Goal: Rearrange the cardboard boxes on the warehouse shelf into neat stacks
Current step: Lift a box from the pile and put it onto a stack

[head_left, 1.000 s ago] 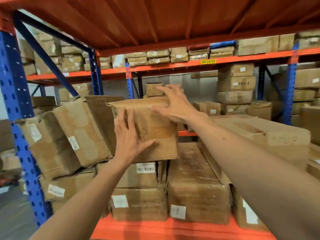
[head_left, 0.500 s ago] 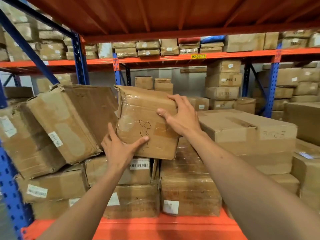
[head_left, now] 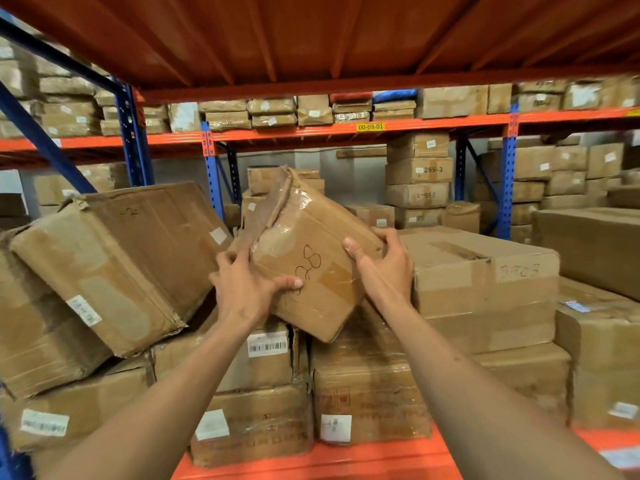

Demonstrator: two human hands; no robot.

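At the far left a big battered box point(head_left: 104, 268) lies tilted on the pile, its upper end leaning back toward the blue upright point(head_left: 133, 136) and a white label on its near face. Just to the right, my left hand point(head_left: 247, 289) grips the lower left edge of the small taped box point(head_left: 308, 258): my thumb lies across its front face beside the handwritten "88", and my fingers are curled around its left side. The small box is tipped, one corner pointing down above the stacked boxes, one with a barcode label point(head_left: 267, 346) below my wrist and a plastic-wrapped one point(head_left: 367, 393) under the corner; whether that corner touches them I cannot tell. My right hand point(head_left: 384, 268) clasps the box's right edge, thumb on the front, fingers wrapped behind. Just beyond my right hand sits a large flat carton point(head_left: 485, 282) with faint writing on its near side, and more cartons stand further right. All of it rests on the orange shelf point(head_left: 325, 462).
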